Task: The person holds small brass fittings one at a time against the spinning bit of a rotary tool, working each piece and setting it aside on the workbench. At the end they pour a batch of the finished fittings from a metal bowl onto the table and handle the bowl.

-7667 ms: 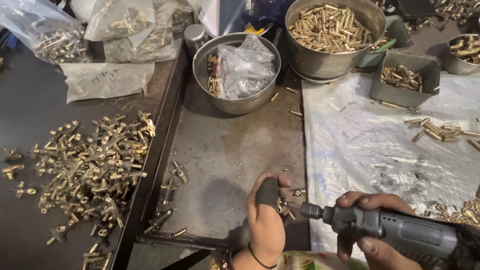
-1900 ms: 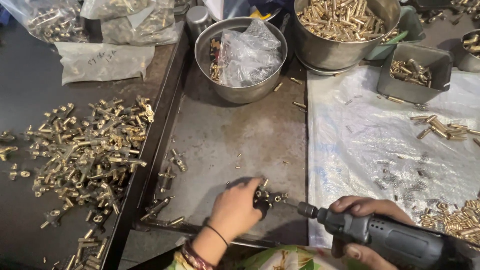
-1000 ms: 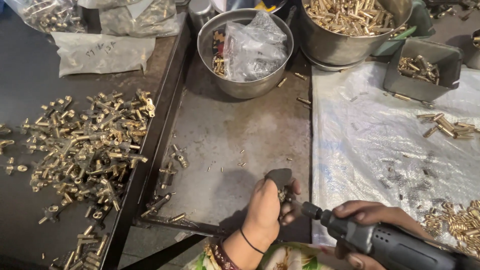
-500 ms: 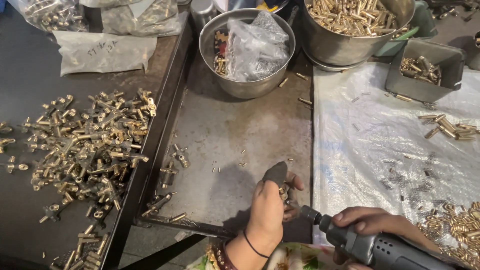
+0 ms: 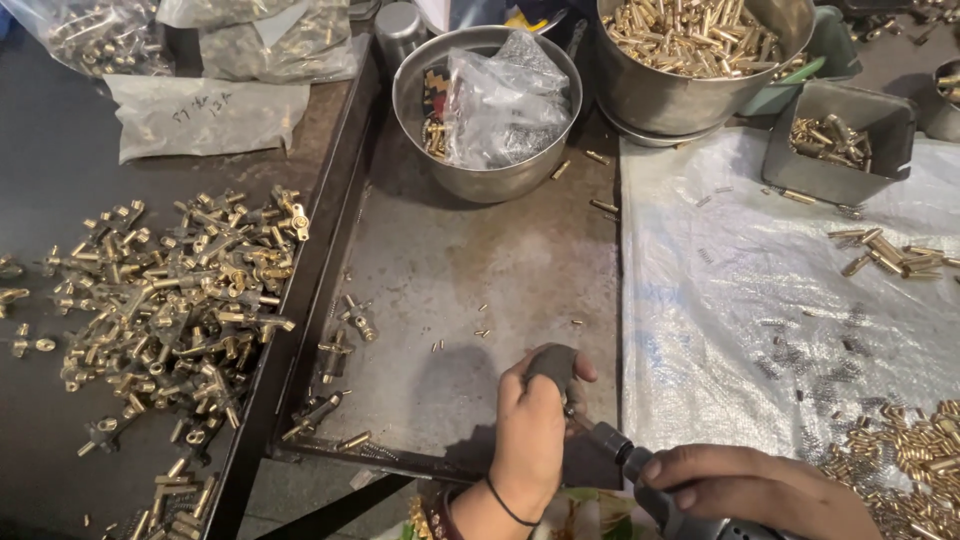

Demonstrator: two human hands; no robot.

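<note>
My left hand point(image 5: 528, 432) is closed around a small dark grey holder point(image 5: 553, 362), held upright over the near edge of the metal tray point(image 5: 470, 270). My right hand point(image 5: 760, 488) grips a grey rotary power tool point(image 5: 650, 492) whose tip points left and touches the piece in my left hand. The brass part inside the holder is mostly hidden by my fingers.
A heap of brass fittings point(image 5: 180, 300) lies on the dark table at left. A steel bowl point(image 5: 487, 110) with a plastic bag and a bigger bowl of brass pins point(image 5: 700, 50) stand at the back. White sheeting point(image 5: 780, 290) at right carries springs and small brass pieces point(image 5: 920, 455).
The view has shifted slightly. My left hand with the holder stays at the tray's near edge, and the rotary tool stays pressed to it; my right hand has slid a little lower in view.
</note>
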